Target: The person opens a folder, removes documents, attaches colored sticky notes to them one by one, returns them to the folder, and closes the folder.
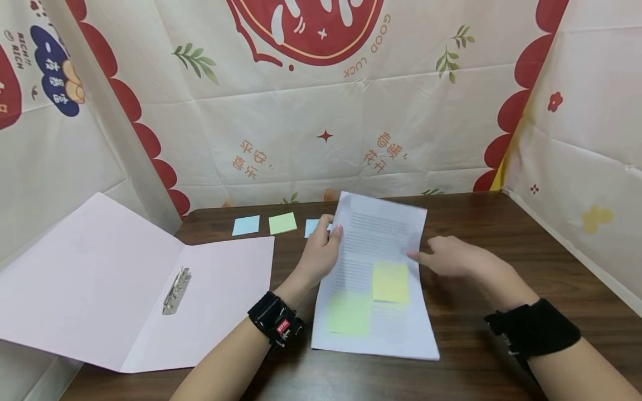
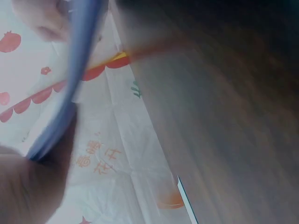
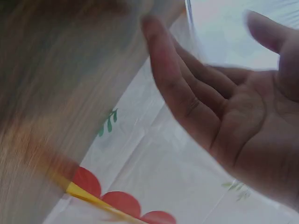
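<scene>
My left hand point(image 1: 322, 248) grips a stack of printed paper sheets point(image 1: 376, 234) by its left edge, thumb on the front. The stack stands tilted up from the table; the left wrist view shows it edge-on and blurred point(image 2: 77, 60). A yellow sticky note point(image 1: 390, 282) and a larger pale green patch point(image 1: 349, 313) show on the lower part of the top page. My right hand point(image 1: 453, 256) is at the sheets' right edge, and whether its thumb touches them I cannot tell. In the right wrist view its fingers point(image 3: 163, 60) are loosely bent, with nothing in the palm.
An open pale pink folder point(image 1: 95, 284) with a metal clip point(image 1: 176, 291) lies on the left. Behind, on the brown table point(image 1: 466, 223), are a blue sticky note point(image 1: 246, 225), a green one point(image 1: 283, 223) and another blue one point(image 1: 310, 227), partly hidden. Printed cloth point(image 1: 301, 111) surrounds the table.
</scene>
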`<action>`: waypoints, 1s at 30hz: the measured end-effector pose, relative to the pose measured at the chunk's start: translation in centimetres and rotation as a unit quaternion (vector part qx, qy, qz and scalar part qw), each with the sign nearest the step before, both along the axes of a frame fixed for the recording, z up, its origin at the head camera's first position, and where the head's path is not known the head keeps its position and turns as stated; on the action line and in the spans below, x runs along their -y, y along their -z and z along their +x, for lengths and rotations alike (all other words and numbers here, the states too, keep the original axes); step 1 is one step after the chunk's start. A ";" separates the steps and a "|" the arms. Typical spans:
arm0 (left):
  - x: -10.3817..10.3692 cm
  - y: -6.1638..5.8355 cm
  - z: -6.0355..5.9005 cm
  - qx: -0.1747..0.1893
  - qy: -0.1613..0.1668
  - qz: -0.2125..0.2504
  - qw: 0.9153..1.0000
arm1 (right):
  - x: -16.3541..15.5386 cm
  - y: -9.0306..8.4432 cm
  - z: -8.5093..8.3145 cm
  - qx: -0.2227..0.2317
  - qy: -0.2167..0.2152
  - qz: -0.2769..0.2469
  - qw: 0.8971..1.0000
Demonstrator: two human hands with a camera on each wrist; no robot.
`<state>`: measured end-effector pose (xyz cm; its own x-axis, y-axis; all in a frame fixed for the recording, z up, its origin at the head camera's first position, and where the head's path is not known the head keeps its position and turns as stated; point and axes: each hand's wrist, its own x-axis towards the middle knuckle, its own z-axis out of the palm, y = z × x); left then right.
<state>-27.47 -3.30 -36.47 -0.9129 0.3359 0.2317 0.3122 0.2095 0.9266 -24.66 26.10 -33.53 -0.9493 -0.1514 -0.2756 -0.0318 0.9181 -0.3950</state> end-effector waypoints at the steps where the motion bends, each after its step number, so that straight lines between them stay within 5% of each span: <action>1: 0.0 -0.2 0.0 -0.015 0.005 0.031 0.999 | -0.4 -0.2 -0.3 -0.018 0.005 -0.025 1.000; 4: 0.2 -0.7 0.2 -0.063 0.029 0.101 0.992 | -1.1 -0.8 -0.8 -0.062 0.019 -0.141 0.988; 7: 0.4 -1.2 0.4 -0.116 0.052 0.144 0.981 | -1.5 -1.0 -0.8 -0.090 0.009 -0.254 0.963; 10: 0.6 -1.7 0.7 -0.169 0.071 0.168 0.968 | -1.6 -1.1 -0.6 -0.120 -0.042 -0.340 0.932; 14: 0.9 -2.4 1.1 -0.224 0.080 0.190 0.953 | -1.4 -1.2 -0.5 -0.123 -0.150 -0.448 0.873; 17: 1.2 -2.9 1.1 -0.249 0.073 0.192 0.946 | -1.0 -1.3 -0.6 -0.116 -0.206 -0.480 0.845; 19: 1.3 -2.9 1.0 -0.256 0.063 0.184 0.947 | -0.7 -1.3 -0.6 -0.118 -0.216 -0.479 0.842; 23: 1.6 -2.7 0.8 -0.239 0.049 0.162 0.956 | -0.3 -1.0 -0.5 -0.128 -0.203 -0.460 0.855; 30: 2.3 -2.8 0.6 -0.208 0.065 0.136 0.966 | 0.1 -0.8 -0.1 -0.147 -0.171 -0.446 0.866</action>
